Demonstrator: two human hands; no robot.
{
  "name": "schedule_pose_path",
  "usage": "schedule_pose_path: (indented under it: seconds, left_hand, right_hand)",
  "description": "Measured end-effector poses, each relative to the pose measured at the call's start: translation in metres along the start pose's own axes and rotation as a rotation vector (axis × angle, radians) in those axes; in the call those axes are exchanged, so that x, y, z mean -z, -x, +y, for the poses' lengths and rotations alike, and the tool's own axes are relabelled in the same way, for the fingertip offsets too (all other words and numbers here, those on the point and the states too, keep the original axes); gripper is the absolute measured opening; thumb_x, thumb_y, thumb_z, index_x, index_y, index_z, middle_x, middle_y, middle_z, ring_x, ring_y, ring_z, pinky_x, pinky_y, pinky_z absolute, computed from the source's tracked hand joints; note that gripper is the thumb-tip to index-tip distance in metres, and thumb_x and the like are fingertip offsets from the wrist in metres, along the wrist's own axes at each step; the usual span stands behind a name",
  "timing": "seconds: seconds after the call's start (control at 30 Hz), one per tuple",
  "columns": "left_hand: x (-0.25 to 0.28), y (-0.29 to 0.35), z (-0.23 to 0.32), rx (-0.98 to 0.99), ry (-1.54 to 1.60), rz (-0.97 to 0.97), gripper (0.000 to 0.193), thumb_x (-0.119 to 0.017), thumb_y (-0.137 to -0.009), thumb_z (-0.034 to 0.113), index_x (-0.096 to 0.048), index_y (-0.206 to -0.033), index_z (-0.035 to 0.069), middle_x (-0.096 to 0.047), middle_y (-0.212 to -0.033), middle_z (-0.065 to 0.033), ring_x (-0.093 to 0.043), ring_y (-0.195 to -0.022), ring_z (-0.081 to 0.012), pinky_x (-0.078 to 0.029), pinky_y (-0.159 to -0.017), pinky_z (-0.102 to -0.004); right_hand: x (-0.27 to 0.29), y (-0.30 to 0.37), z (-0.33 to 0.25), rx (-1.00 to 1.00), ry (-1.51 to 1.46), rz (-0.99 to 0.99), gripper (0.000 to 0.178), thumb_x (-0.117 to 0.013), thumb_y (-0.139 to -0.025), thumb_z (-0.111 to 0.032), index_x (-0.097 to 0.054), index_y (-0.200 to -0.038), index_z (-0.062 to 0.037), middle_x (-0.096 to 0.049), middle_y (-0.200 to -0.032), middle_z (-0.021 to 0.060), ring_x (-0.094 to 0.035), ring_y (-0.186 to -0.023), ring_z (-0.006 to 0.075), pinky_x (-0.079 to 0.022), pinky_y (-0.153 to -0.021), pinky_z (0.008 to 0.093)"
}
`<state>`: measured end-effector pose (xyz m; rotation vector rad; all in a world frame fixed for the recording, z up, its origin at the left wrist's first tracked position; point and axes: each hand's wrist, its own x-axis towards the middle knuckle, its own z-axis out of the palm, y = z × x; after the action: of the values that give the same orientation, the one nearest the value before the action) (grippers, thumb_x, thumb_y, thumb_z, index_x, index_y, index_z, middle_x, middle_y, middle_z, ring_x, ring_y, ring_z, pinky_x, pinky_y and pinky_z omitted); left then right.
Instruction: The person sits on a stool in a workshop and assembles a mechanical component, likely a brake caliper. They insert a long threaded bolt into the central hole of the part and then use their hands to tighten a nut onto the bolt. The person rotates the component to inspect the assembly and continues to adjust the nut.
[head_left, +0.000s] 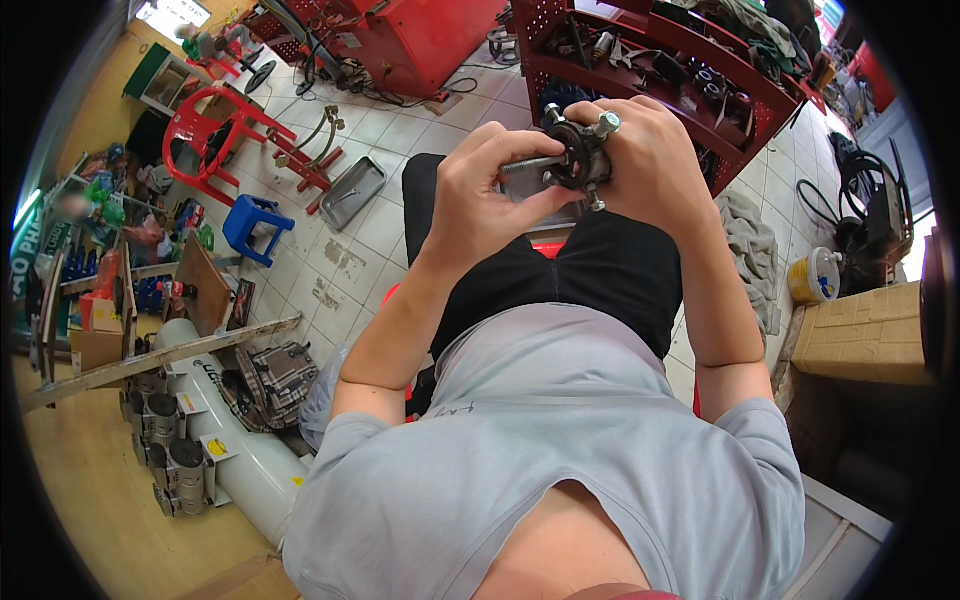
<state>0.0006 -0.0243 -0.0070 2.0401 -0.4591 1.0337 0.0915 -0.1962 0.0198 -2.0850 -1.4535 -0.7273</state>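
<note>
Both hands are raised over my lap, around a round dark metal part (580, 160) with several bolts sticking out of it. My right hand (645, 150) is wrapped round the part's right side. One silvery hex bolt head (607, 123) stands up by its fingers. Left of the part, my left hand (490, 185) closes thumb and fingers on a threaded bolt (530, 165) that points toward its palm. The thumb tip reaches the part's lower edge. Partly hidden behind the hands is a grey metal tray (545, 210).
Ahead on the right stands a red tool cart (660, 110) loaded with tools and parts. To the left are a shallow metal tray (353, 192), a blue stool (257, 228) and a red chair (185, 140). A cardboard box (865, 335) and a yellow-white bucket (812, 278) sit at the right.
</note>
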Motion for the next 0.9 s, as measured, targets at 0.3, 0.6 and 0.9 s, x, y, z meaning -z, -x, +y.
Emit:
schedule_pose_path:
  seconds: [0.3,0.6,0.9]
  left_hand:
    - [0.001,-0.001,0.001,0.034,0.002,-0.014,0.038,-0.09,-0.057,0.011,-0.066,-0.086,0.008,-0.053,-0.072,0.0035,-0.044,-0.061,-0.0058,-0.032,-0.05,-0.0216]
    - [0.002,-0.001,0.0,0.045,0.002,-0.028,0.038,-0.09,-0.057,0.011,-0.067,-0.087,0.006,-0.055,-0.073,0.0021,-0.046,-0.062,-0.0072,-0.035,-0.052,-0.0218]
    - [0.004,0.001,-0.005,0.039,-0.037,-0.038,0.038,-0.09,-0.056,0.01,-0.067,-0.087,0.006,-0.055,-0.072,0.0029,-0.044,-0.06,-0.0071,-0.034,-0.05,-0.0223]
  right_hand:
    - [-0.001,0.001,0.001,0.007,0.012,0.011,0.047,-0.075,-0.054,-0.013,-0.065,-0.1,-0.0098,-0.066,-0.083,0.0058,-0.064,-0.078,0.0245,-0.046,-0.07,0.0349]
    - [-0.002,0.0,0.0,0.0,0.012,-0.004,0.047,-0.075,-0.054,-0.013,-0.064,-0.1,-0.0091,-0.066,-0.082,0.0061,-0.064,-0.077,0.0252,-0.046,-0.07,0.0354]
    - [0.0,0.0,-0.001,-0.013,-0.004,-0.032,0.046,-0.076,-0.053,-0.013,-0.065,-0.098,-0.0089,-0.067,-0.083,0.0064,-0.065,-0.078,0.0249,-0.046,-0.07,0.035]
